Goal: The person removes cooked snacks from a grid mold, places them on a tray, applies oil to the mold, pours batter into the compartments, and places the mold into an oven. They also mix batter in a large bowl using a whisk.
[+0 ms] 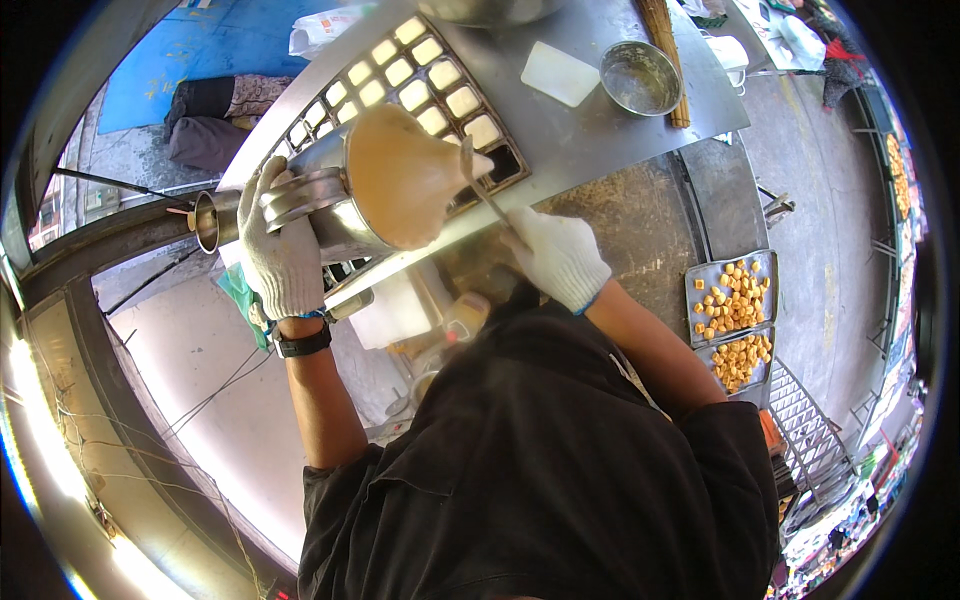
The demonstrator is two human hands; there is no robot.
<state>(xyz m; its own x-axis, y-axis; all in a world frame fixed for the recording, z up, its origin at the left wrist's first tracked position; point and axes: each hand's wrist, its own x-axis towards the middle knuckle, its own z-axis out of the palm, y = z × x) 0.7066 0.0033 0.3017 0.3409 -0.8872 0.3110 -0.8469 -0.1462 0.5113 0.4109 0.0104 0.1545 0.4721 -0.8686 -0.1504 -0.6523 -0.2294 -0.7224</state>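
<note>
My left hand [281, 240], in a white knitted glove, is closed around the handle of a metal pitcher [319, 161], which is tipped to the right. Thick pale batter [401, 176] bulges over the pitcher's mouth towards a metal mould tray [514, 169]. My right hand [559, 251], gloved too, grips a thin metal spatula [487, 195], whose tip touches the batter at the lip. Many square wells of the tray hold pale batter; a dark well shows near its lower right corner. The pitcher and batter hide part of the tray.
A metal bowl [641, 79], a white plastic board [560, 73] and a bundle of thin sticks [664, 45] lie on the steel table [705, 112]. Two trays of golden baked cubes [733, 296] stand at right. A metal cup [214, 221] is left of my left hand.
</note>
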